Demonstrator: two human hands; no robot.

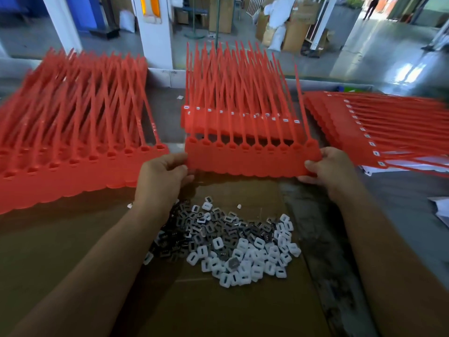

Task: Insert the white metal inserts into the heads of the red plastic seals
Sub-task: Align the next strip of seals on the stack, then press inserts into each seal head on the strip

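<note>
Only one view is on record: the camera on your head. It looks forward and steeply down from above your forearms onto the work surface, close enough that both arms run in from the bottom edge. Your left hand point(165, 176) and right hand point(332, 169) sit near mid-frame, with the sheet of red seals point(250, 159) between them. The pile of inserts point(233, 244) lies nearer you, below the hands. The lens is wide-angle: straight lines bow toward the edges, and the upper band takes in the workshop floor point(379, 52) well beyond the bench. There is no second view to compare.
</note>
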